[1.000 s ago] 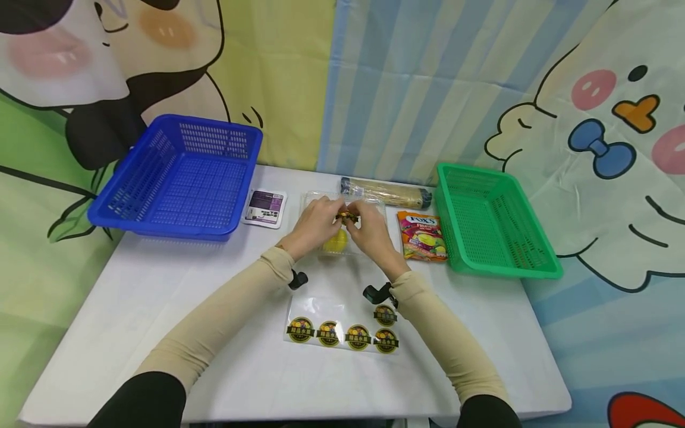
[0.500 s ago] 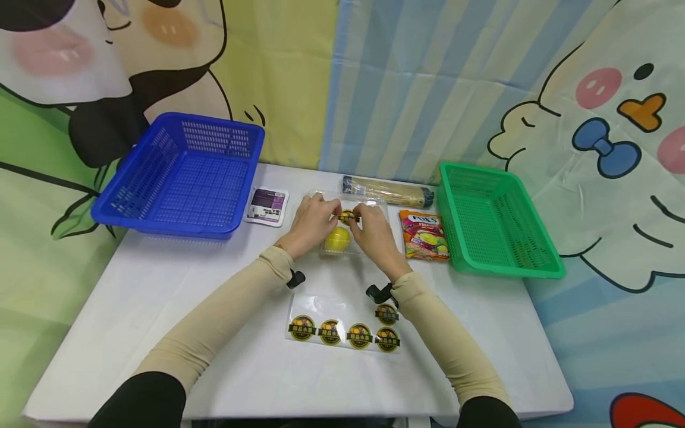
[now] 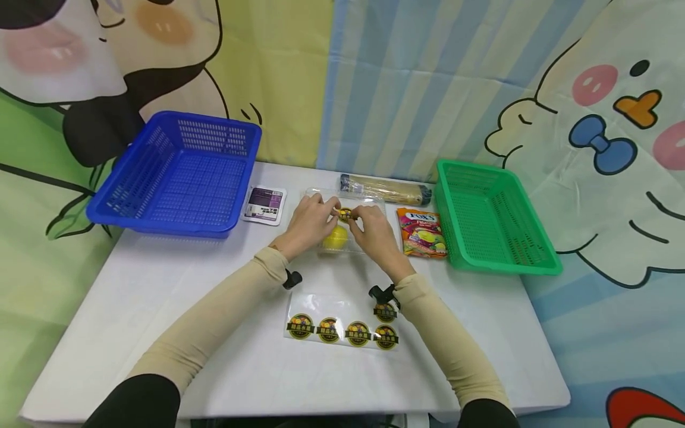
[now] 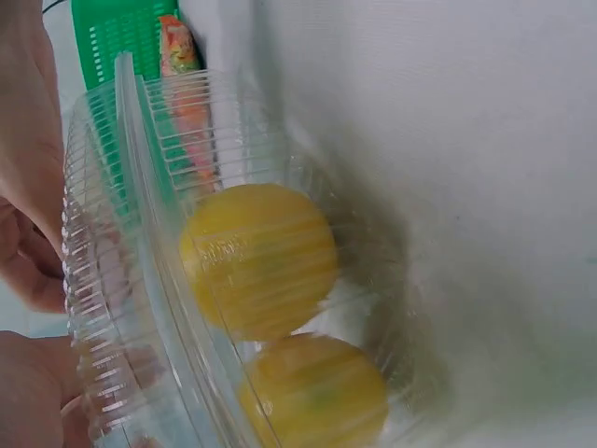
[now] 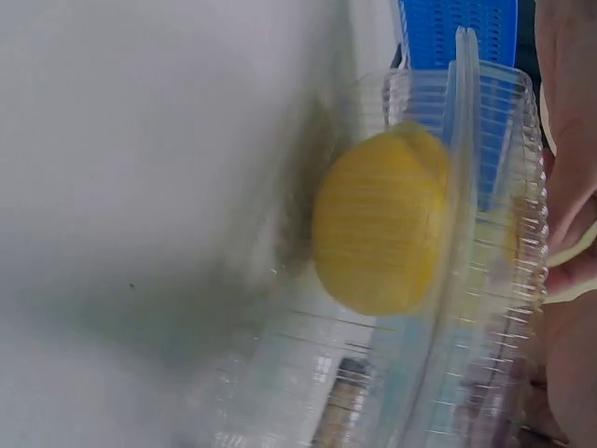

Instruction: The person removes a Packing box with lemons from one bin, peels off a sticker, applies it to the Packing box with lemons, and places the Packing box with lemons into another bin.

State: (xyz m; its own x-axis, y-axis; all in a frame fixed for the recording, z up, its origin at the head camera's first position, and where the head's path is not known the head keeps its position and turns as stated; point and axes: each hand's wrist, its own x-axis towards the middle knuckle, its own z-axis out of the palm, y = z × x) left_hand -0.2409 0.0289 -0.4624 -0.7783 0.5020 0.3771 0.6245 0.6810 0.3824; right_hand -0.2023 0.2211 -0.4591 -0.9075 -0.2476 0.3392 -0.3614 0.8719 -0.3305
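A clear plastic clamshell box (image 3: pixel 369 242) stands on the table with yellow fruit (image 3: pixel 335 238) inside, seemingly lemons; two show through its side in the left wrist view. Over its lid is a round black-and-gold sticker (image 3: pixel 345 214). My left hand (image 3: pixel 310 223) pinches the sticker's left edge, while my right hand (image 3: pixel 373 233) pinches the right edge. Whether the sticker touches the lid cannot be told. In the wrist views the ribbed box hides part of the fingers. Nearer the person lies a clear sheet (image 3: pixel 326 306) with several matching stickers (image 3: pixel 358 334).
A blue basket (image 3: pixel 187 190) stands at the left with a purple-and-white packet (image 3: pixel 264 205) beside it. To the right are a FOX'S candy bag (image 3: pixel 421 233) and a green basket (image 3: pixel 495 220). Behind the box lies a wrapped tan roll (image 3: pixel 385 189).
The sticker was tilted between the fingertips and now faces up, flatter over the lid. My fingertips have drawn slightly apart, uncovering more of it and the yellow fruit.
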